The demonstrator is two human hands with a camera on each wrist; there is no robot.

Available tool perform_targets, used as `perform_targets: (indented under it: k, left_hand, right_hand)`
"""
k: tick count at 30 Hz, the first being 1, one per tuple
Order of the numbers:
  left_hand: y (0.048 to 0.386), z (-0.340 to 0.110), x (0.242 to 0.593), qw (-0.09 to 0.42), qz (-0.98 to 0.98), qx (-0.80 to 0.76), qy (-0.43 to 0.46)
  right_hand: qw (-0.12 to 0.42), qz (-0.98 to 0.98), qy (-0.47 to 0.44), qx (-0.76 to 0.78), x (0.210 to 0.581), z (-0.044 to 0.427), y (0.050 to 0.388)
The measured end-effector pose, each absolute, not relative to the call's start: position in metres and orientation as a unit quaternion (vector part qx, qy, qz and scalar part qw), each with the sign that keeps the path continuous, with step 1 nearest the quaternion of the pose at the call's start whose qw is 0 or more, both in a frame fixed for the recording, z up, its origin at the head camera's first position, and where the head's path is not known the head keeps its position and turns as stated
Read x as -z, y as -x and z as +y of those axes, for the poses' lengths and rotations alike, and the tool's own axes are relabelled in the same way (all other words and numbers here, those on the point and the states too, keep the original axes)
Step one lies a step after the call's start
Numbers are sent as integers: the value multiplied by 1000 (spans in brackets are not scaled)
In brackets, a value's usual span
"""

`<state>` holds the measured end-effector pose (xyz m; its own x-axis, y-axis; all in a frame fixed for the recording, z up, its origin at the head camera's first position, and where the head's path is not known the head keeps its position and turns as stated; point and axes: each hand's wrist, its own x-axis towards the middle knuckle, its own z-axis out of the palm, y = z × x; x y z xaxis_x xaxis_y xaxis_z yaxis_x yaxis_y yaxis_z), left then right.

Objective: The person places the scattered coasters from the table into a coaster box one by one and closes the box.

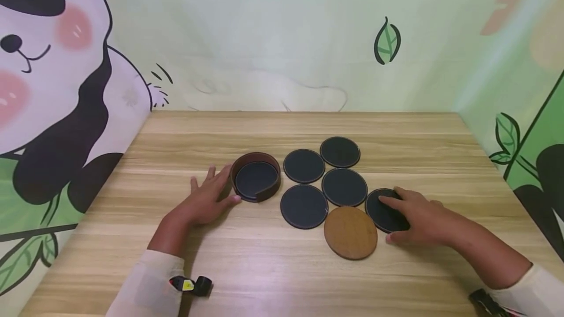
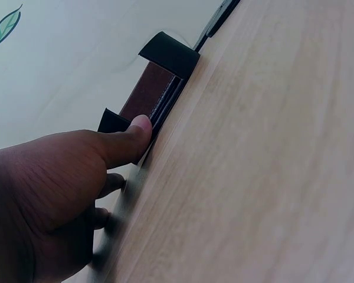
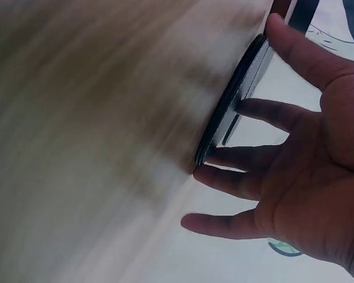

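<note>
A round brown-walled coaster holder with a black coaster inside stands at table centre. My left hand rests beside its left side with fingers spread. In the left wrist view the thumb touches the holder's lower edge. My right hand is spread over another round black coaster at the right. Its index finger lies on top, and other fingertips touch the rim; the right wrist view shows the coaster edge-on, with the little finger off it.
Several black coasters lie flat between the hands, among them a far one and a near left one. A brown coaster lies nearest me. All are on a wooden table bordered by printed wall sheets.
</note>
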<state>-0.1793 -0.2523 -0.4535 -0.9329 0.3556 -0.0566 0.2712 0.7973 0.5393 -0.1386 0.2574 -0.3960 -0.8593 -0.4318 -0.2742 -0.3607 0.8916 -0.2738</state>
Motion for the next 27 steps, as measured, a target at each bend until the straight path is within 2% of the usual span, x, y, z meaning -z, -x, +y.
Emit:
perform_targets:
  k: [13,27]
  left_hand:
    - [179,-251,453,82,946,-269,-164]
    - [178,-251,453,79,944,-274,-166]
  right_hand:
    - [126,954,249,108,404,262,139]
    - [124,956,237,122,403,264,145]
